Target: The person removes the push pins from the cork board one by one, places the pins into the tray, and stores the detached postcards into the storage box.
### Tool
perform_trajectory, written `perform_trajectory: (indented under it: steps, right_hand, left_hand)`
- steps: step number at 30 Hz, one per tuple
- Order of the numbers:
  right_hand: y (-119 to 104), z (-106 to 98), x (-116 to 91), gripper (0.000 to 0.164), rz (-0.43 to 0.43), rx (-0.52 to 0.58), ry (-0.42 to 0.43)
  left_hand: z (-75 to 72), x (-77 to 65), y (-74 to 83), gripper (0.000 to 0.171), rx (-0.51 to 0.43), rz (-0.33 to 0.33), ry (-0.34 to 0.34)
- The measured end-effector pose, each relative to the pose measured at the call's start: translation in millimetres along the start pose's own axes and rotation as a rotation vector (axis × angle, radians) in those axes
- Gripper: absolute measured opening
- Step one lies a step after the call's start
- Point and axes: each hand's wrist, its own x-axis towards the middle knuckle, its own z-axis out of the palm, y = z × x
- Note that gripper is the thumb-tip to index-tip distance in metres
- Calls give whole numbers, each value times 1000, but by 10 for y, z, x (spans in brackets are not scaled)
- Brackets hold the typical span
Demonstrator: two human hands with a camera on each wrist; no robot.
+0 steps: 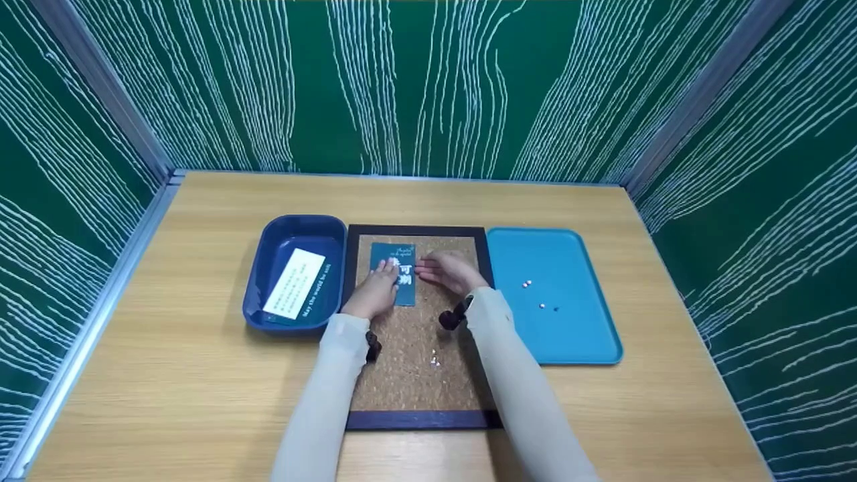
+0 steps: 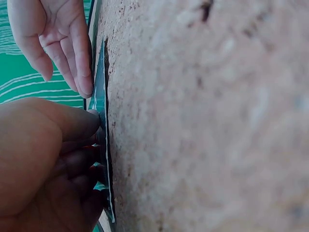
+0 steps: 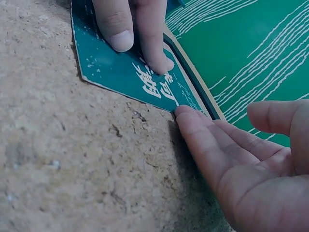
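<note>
A teal card with white lettering (image 1: 405,296) lies on the upper part of a dark-framed cork board (image 1: 402,378). My left hand (image 1: 376,292) rests on the card and presses it with its fingertips. At the card's right edge, the fairly straight fingers of my right hand (image 1: 452,270) touch it, and the right thumb stands apart in the right wrist view. That view also shows left fingers (image 3: 116,29) on the card's face. Seen edge-on in the left wrist view, the card (image 2: 100,87) lies nearly flat against the cork.
A dark blue bin (image 1: 253,294) to the left holds a white printed card (image 1: 294,284) and a teal one. On the right, a light blue tray (image 1: 576,288) carries several tiny pieces. A few small shiny pieces (image 1: 434,360) lie low on the cork. Green walls enclose the table.
</note>
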Motion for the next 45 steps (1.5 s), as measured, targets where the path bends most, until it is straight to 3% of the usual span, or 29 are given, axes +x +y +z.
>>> perform_trajectory:
  steps: [13, 45]
  right_hand:
    - [-20, 52, -14, 31, 19, -7, 56]
    - [-30, 69, 14, 27, 17, -40, 100]
  left_hand:
    - [5, 4, 0, 50, 7, 1, 4]
    - [-1, -10, 9, 49, 23, 26, 29]
